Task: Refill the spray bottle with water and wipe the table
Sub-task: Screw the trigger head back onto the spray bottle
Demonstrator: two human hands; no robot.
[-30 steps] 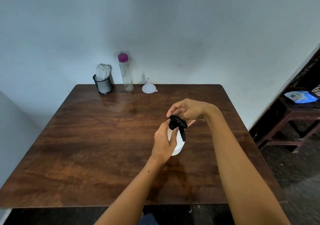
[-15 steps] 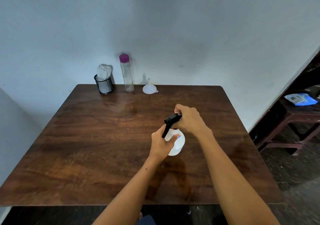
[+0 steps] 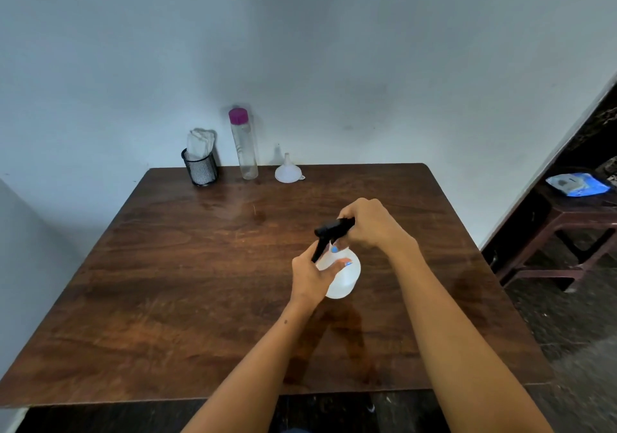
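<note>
The white spray bottle [image 3: 344, 275] stands on the desk [image 3: 187, 265] a little right of centre, caught between both hands. The left hand [image 3: 312, 274] wraps the bottle's rounded body from its 9 o'clock side, fingers curled onto the plastic and the thumb lying across the front. The right hand [image 3: 370, 222] sits at the bottle's 1 o'clock, closed in a fist-like grip around the rear of the black trigger head [image 3: 332, 230], whose nozzle points toward 10 o'clock and whose lever hangs down toward the left hand.

The desk is dark brown wood with a glossy sheen. Along its far edge, at 11 o'clock from the bottle, stand a black mesh cup [image 3: 199, 171] holding a folded white cloth [image 3: 199, 143], a tall clear bottle [image 3: 244, 145] with a magenta cap, and a white funnel [image 3: 287, 170] resting mouth-down, spout upright. A pale wall rises behind them. At 3 o'clock, past the desk's edge, a dark wooden stool [image 3: 574, 219] carries a blue packet [image 3: 581, 183] above a dark floor.
</note>
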